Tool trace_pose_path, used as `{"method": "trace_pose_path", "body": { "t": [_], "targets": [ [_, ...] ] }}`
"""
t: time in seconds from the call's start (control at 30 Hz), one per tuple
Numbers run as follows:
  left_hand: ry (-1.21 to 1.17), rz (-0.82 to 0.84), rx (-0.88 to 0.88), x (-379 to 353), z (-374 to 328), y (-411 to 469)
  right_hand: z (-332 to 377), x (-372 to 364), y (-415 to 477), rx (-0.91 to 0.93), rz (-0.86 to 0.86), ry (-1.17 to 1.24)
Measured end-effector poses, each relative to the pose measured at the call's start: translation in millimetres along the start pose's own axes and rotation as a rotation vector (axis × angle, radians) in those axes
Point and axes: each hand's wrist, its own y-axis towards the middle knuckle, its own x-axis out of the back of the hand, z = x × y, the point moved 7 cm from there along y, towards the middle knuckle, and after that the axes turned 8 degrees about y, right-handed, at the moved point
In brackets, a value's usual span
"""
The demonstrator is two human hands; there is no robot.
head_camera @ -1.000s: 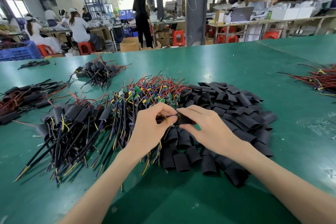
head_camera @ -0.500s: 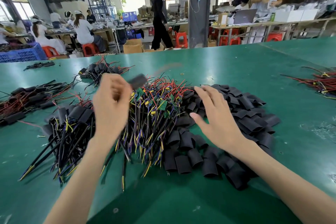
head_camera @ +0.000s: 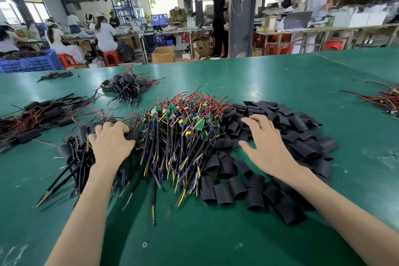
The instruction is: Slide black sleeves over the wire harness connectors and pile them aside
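Change: since half a second before, my left hand [head_camera: 111, 142] had come down from mid-air onto the finished heap [head_camera: 75, 157] at my left. My right hand [head_camera: 265, 142] had stayed over the loose sleeves [head_camera: 302, 136].
Left hand: my fingers were curled down around a sleeved harness [head_camera: 132, 135], gripping its black cover at the top of the finished heap.
Right hand: it was held wide and palm down, with fingers spread and straight, and it held nothing. I could not tell whether the fingertips touched the loose sleeves or hung just above them.
Finished heap: black-covered harnesses lay under and around my left hand, their long dark wires pointing toward me.
Middle pile: the bare harnesses [head_camera: 183, 131] lay between my hands. Small green boards and yellow parts sat on top, red wires fanned away from me, and blue, yellow and black wires ran toward me.
Sleeves: short flat black tubes lay in a broad heap on my right, touching the right edge of the bare harnesses.
Surface: everything rested on a green table [head_camera: 216, 239].
Other bundles: a small far bundle [head_camera: 127, 87] lay beyond the piles, a left bundle [head_camera: 32, 119] near the table's left edge, and red wires [head_camera: 388, 99] at the right edge.
Background: people sat at benches beyond the table, near a blue crate [head_camera: 30, 63].
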Motion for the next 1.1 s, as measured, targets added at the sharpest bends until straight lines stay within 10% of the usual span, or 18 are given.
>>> {"method": "trace_pose_path", "body": {
  "t": [0.4, 1.1],
  "targets": [
    [-0.074, -0.204, 0.059, -3, 14, 0, -11, -2, 1, -0.045, 0.036, 0.005],
    [-0.075, 0.102, 0.034, -12, -15, 0, -18, 4, 3, -0.114, 0.012, -0.065]
  ]
}}
